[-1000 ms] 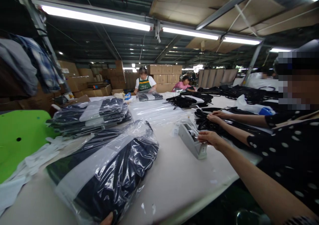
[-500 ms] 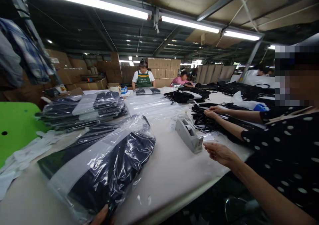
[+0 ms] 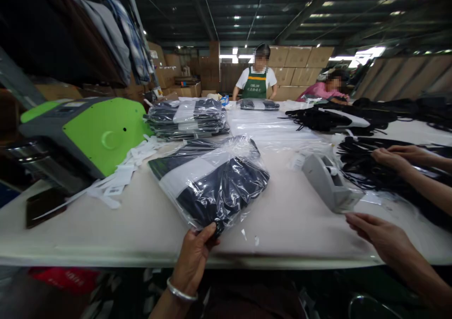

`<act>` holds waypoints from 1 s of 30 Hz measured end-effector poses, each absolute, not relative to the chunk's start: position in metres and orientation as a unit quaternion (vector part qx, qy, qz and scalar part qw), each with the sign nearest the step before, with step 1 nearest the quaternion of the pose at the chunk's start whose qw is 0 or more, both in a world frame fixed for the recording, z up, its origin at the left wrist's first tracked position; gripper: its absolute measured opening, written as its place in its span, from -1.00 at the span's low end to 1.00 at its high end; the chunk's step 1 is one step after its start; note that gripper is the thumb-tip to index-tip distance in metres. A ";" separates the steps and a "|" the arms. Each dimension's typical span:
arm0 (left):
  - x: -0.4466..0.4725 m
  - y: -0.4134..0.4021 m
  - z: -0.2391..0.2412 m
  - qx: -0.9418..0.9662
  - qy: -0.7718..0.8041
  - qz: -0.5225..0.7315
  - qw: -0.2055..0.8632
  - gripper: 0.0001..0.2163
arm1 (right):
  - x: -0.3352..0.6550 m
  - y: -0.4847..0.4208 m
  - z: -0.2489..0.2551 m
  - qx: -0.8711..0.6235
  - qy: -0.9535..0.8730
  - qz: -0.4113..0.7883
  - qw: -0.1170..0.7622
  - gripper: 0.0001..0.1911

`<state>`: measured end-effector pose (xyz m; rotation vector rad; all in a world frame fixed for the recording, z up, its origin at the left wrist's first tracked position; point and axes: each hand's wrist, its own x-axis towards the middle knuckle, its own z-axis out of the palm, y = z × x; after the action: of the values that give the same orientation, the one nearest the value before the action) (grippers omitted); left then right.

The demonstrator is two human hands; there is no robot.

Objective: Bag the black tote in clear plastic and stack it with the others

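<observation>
The left hand (image 3: pixel 196 253) reaches up from the table's near edge with its thumb on top, while the right hand (image 3: pixel 383 236) comes in from the lower right, fingertips just beside the grey tape dispenser (image 3: pixel 328 185). A clear plastic bag (image 3: pixel 213 180) of dark folded cloth (image 3: pixel 190 203) with a white band (image 3: pixel 194 171) lies on the table (image 3: pixel 293 232) between them. The left pinches the bag's near corner; the right's fingertips are drawn close together, though whether they hold anything I cannot tell.
</observation>
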<state>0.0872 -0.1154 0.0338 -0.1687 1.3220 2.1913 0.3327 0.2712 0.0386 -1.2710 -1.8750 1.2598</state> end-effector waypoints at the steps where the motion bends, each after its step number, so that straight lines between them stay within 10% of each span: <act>1: 0.088 -0.115 0.034 -0.057 0.496 0.818 0.285 -0.60 | 0.316 0.240 0.045 -0.467 -0.689 0.486 0.266 -0.61; 10: 0.091 -0.112 0.031 0.005 0.525 0.805 0.278 -0.61 | 0.170 0.007 0.101 -0.187 -0.633 0.735 0.157 -0.63; 30: 0.096 -0.105 0.034 0.007 0.550 0.794 0.257 -0.56 | 0.151 0.008 0.046 -0.289 -0.659 0.669 0.186 -0.63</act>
<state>0.0956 -0.1054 0.0340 0.0177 1.4931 2.1545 0.1513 0.0082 0.0457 -0.8143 -1.8557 1.8845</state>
